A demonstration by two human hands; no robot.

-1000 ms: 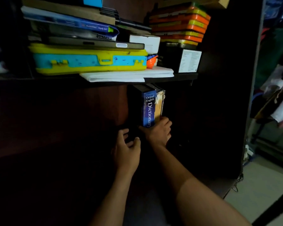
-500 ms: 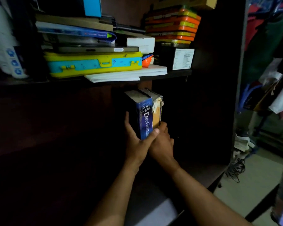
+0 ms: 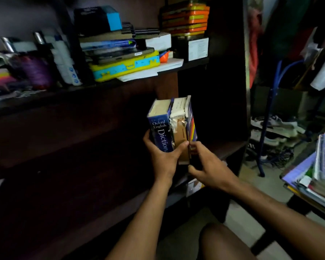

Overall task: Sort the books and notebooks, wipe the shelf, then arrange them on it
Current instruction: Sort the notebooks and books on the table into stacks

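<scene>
Books [image 3: 174, 126] held upright by both hands' grip before dark wooden shelf [image 3: 101, 87].

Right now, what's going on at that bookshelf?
A person holds two upright books together in front of the dark lower shelf. The left hand grips the blue Oxford English Dictionary; the right hand holds the torn-spined book beside it. More books wait stacked at right.

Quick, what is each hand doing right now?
Left hand: fingers curled round the blue dictionary, gripping it.
Right hand: holds the worn book with the torn spine beside it.
</scene>
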